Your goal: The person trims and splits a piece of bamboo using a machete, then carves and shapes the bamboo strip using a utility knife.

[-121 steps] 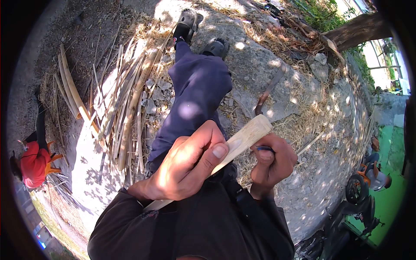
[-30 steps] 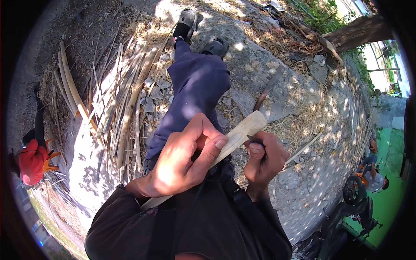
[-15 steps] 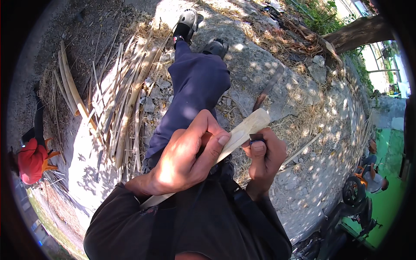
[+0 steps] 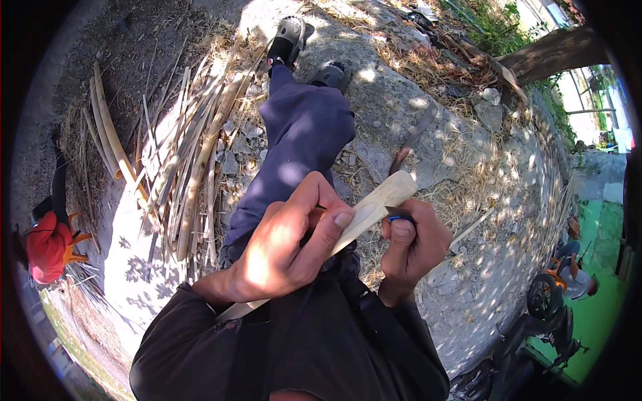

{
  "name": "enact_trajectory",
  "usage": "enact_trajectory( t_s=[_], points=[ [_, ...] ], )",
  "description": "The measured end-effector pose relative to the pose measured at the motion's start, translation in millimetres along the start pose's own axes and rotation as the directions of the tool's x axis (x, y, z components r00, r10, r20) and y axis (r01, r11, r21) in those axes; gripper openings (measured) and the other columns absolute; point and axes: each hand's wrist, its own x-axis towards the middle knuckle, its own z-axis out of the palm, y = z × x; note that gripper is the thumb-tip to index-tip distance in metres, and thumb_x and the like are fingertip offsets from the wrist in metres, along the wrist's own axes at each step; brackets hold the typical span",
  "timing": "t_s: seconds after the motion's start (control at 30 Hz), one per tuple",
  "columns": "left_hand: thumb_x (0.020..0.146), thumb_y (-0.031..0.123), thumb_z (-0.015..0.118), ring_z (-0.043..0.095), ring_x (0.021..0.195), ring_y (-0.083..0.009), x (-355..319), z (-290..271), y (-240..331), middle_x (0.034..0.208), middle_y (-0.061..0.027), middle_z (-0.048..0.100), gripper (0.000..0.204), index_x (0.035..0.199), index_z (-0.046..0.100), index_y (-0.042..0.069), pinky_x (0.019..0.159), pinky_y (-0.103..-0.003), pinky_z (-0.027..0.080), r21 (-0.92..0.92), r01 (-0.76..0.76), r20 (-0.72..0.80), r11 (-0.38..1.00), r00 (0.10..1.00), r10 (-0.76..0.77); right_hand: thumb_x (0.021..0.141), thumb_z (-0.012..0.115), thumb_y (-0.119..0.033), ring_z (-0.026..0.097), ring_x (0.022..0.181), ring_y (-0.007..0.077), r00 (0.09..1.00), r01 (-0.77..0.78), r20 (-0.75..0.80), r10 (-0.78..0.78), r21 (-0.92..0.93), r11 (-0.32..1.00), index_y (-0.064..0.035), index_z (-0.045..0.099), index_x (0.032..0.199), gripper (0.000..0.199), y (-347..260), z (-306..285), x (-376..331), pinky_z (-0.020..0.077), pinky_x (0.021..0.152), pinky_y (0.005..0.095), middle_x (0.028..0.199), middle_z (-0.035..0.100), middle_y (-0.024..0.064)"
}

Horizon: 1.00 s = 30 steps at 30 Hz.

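My left hand (image 4: pixel 277 244) is closed round a pale, flat wooden strip (image 4: pixel 378 204), thumb pressed on its face. The strip slants up to the right; its blunt end sticks out past my fingers, and its other end runs back under my left forearm. Just right of the strip, my right hand (image 4: pixel 418 237) pinches a small dark blade with a blue part (image 4: pixel 396 212) between thumb and fingers. The blade's tip points at the strip's edge, with a slight gap seeming to lie between them. Most of the blade tool is hidden in my fingers.
A pile of long split strips (image 4: pixel 190 160) lies to the left of my legs (image 4: pixel 301 134). A long knife (image 4: pixel 414 137) rests on the rocky ground ahead. A tree trunk (image 4: pixel 558 53) stands far right. People sit at far left (image 4: pixel 48 247) and right (image 4: pixel 576 277), near a motorcycle (image 4: pixel 552 321).
My right hand has shifted a little to the right, drawing the small blade away from the strip, so more of it shows. My left hand and the strip have barely moved.
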Motion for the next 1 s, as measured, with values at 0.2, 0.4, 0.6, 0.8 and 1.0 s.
enact_trajectory(
  t_s=[0.2,0.4,0.6,0.8,1.0],
  points=[
    [0.108,0.005,0.052,0.05,0.061,-0.0047,1,1,-11,0.081,-0.0045,0.052,0.007,0.106,0.052,-0.002,0.053,-0.027,0.038,-0.023,-0.123,-0.007,0.992,0.992,0.123,0.098,0.065,-0.014,0.062,0.054,0.0222,0.998,0.022,-0.053,-0.023,-0.029,0.999,0.0019,0.07,0.098,0.017,-2,6,-4,0.0451,0.051,0.0318,0.077,0.07,0.0107],
    [0.11,0.008,0.051,0.044,0.07,-0.0038,1,0,-10,0.085,-0.0014,0.05,0.008,0.106,0.053,0.001,0.062,-0.025,0.038,-0.137,-0.022,0.009,0.99,1.0,0.023,0.101,0.063,-0.014,0.065,0.06,0.0201,0.999,-0.019,-0.043,0.024,0.104,0.994,0.006,0.068,0.104,0.021,-8,7,-7,0.0474,0.053,0.0312,0.078,0.069,0.0133],
    [0.112,0.013,0.046,0.04,0.077,-0.0032,2,-1,-9,0.089,0.0014,0.048,0.013,0.106,0.052,0.003,0.069,-0.022,0.038,-0.229,-0.005,0.044,0.973,0.999,0.016,0.102,0.062,-0.007,0.066,0.062,0.0171,0.998,-0.068,0.028,0.064,0.177,0.982,0.0082,0.066,0.112,0.019,-12,5,-5,0.0508,0.057,0.0289,0.076,0.067,0.0117],
    [0.112,0.012,0.044,0.039,0.077,-0.0036,1,-1,-10,0.091,0.0007,0.046,0.013,0.105,0.052,0.003,0.068,-0.022,0.036,-0.297,0.033,0.079,0.954,0.997,-0.01,0.103,0.062,-0.01,0.069,0.063,0.0161,0.993,-0.076,0.106,0.059,0.172,0.982,0.0095,0.067,0.111,0.022,-16,-4,-5,0.0545,0.058,0.0275,0.08,0.069,0.0112],
    [0.112,0.011,0.044,0.036,0.075,-0.0048,2,-1,-8,0.089,0.0001,0.042,0.014,0.104,0.051,0.002,0.065,-0.024,0.034,-0.251,-0.015,0.066,0.968,0.997,0.033,0.102,0.062,-0.009,0.072,0.066,0.0212,0.996,0.012,0.083,-0.013,0.011,1.0,0.0101,0.068,0.107,0.021,-17,-4,0,0.0567,0.059,0.0307,0.086,0.073,0.0154]
  ],
)
